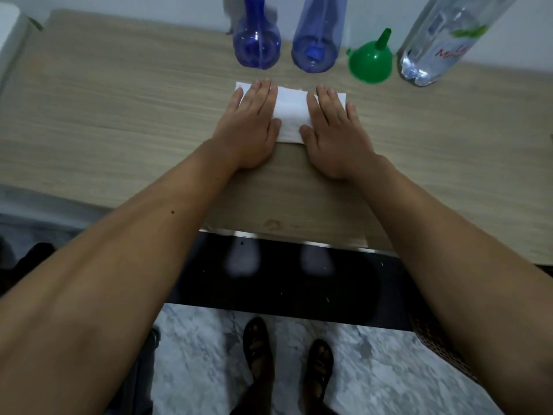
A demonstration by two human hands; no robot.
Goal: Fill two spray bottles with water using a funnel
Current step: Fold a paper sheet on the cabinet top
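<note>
**Both palms flat on a white cloth, bottles and funnel lined up beyond the fingertips**

Two blue spray bottles upright at the back of the table, just beyond the fingertips: the rounder one point(256, 46) straight ahead of the left hand, the taller, straighter one point(315, 46) ahead of the gap between the hands and touching neither its neighbour nor the funnel. Tops of both cut off by the picture's edge, so impossible to tell whether spray heads are on. Green funnel point(370, 61) resting mouth-down, spout tilted up and away, just past the right hand's fingertips and slightly outward. Clear water bottle point(434, 46) further out to the right of that hand, standing by the wall, red lettering on its label, water visible at its base.

Left hand point(254, 121) laid palm-down, fingers straight and close together, pointing away from the body, pressing on the left end of a folded white cloth point(291, 115). Right hand point(332, 127) in the same pose on the cloth's right end, fingers extended, thumb tucked inward toward the other hand. Nothing gripped by either. A strip of cloth bare between the two thumbs. Both forearms bare, stretched forward and converging from the picture's lower corners.

Wood-grain table point(119, 115) under everything. Below its near edge, a dark panel, then marbled floor with two sandalled feet point(287, 369).
</note>
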